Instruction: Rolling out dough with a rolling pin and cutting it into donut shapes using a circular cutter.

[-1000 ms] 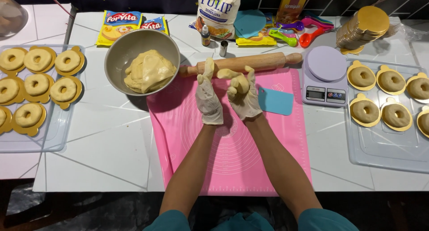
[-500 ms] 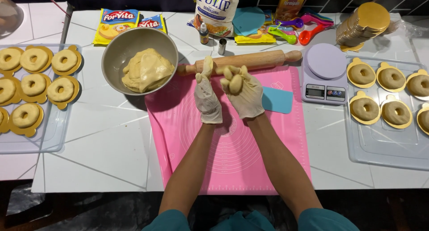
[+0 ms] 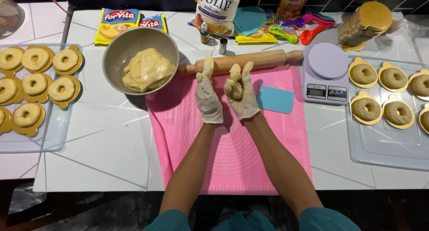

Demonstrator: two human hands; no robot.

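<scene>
The right hand (image 3: 241,93) cups a dough ball (image 3: 237,89) — the left hand (image 3: 208,97), flat and empty, stands beside it above the pink mat (image 3: 232,150).

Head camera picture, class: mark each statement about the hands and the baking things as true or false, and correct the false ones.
1. The right hand holds a small piece of dough. True.
2. The rolling pin lies inside the metal bowl. False: it lies along the far edge of the pink mat, beside the bowl.
3. The left hand wears a light glove. True.
4. The blue scraper sits on the scale. False: it lies on the mat, beside the scale.
</scene>
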